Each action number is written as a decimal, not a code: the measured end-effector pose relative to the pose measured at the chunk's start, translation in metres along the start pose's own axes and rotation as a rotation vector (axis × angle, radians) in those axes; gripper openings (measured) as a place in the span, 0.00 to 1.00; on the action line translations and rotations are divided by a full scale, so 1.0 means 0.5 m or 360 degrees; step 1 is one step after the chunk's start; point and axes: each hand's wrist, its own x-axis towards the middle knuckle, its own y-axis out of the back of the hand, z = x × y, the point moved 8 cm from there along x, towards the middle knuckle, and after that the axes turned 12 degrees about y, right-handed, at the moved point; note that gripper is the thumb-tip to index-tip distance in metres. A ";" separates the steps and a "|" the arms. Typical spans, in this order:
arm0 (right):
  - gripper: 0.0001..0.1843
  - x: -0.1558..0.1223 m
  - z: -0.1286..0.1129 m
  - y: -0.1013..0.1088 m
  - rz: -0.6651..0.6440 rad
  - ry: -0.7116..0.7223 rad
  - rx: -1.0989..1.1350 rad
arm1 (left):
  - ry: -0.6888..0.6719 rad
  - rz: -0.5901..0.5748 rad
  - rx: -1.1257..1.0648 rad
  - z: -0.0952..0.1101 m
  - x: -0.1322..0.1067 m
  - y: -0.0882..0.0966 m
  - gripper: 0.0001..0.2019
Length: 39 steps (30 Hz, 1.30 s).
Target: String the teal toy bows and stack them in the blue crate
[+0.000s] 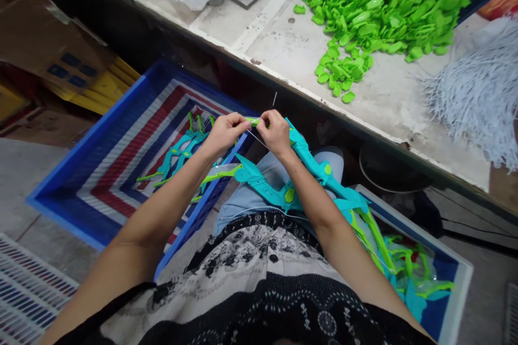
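Note:
A turquoise and green plastic toy bow (301,145) lies across my lap. My left hand (224,132) is closed, pinching the bow's green tip (253,120) between thumb and fingers. Close beside it, my right hand (275,132) is closed in a pinch on a thin white string (258,139), whose loose end sticks up above the fingers. The fingers hide how the string meets the tip. A second turquoise limb (263,183) with a green end rests on my thighs, and more string runs across my waist.
Left of my legs stands a blue crate (101,124) with striped lining and several bows. A white-rimmed bin (457,302) at right holds more turquoise and green pieces. On the worktable (263,38) are a heap of green plastic parts (388,5) and a bundle of white strings (477,91).

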 end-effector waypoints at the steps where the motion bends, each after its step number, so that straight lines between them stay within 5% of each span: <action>1: 0.08 0.000 0.001 -0.001 -0.0016 -0.0009 0.0012 | -0.0031 0.0028 0.0013 -0.002 -0.002 0.001 0.12; 4: 0.09 -0.017 -0.024 0.003 -0.0073 0.0110 0.0139 | -0.0169 0.0229 0.0085 -0.015 -0.044 0.013 0.11; 7: 0.13 -0.063 -0.066 -0.004 -0.0211 0.0266 0.0269 | -0.0090 0.0499 0.0227 -0.071 -0.148 0.019 0.12; 13: 0.18 -0.178 -0.143 -0.132 -0.0991 0.0646 0.0131 | 0.0186 -0.0281 0.0970 -0.237 -0.360 -0.107 0.12; 18: 0.30 -0.202 -0.142 -0.200 -0.1237 0.0561 -0.0231 | 0.0319 -0.0418 0.1204 -0.275 -0.391 -0.111 0.10; 22: 0.27 -0.203 -0.120 -0.206 -0.1337 0.0306 -0.0252 | 0.0392 -0.0608 0.0781 -0.260 -0.376 -0.100 0.09; 27: 0.30 -0.204 -0.103 -0.197 -0.1300 0.0070 0.0253 | 0.0677 -0.0688 -0.0834 -0.173 -0.365 -0.074 0.17; 30: 0.31 -0.224 -0.080 -0.194 -0.1251 -0.0304 0.0799 | 0.0724 -0.0762 -0.1385 -0.104 -0.363 -0.096 0.26; 35: 0.33 -0.253 -0.049 -0.177 -0.1087 -0.0666 0.1366 | 0.0890 -0.0828 -0.1551 -0.076 -0.353 -0.172 0.15; 39: 0.32 -0.257 -0.037 -0.167 -0.1027 -0.0736 0.1482 | 0.0826 -0.0711 -0.1334 -0.095 -0.337 -0.160 0.19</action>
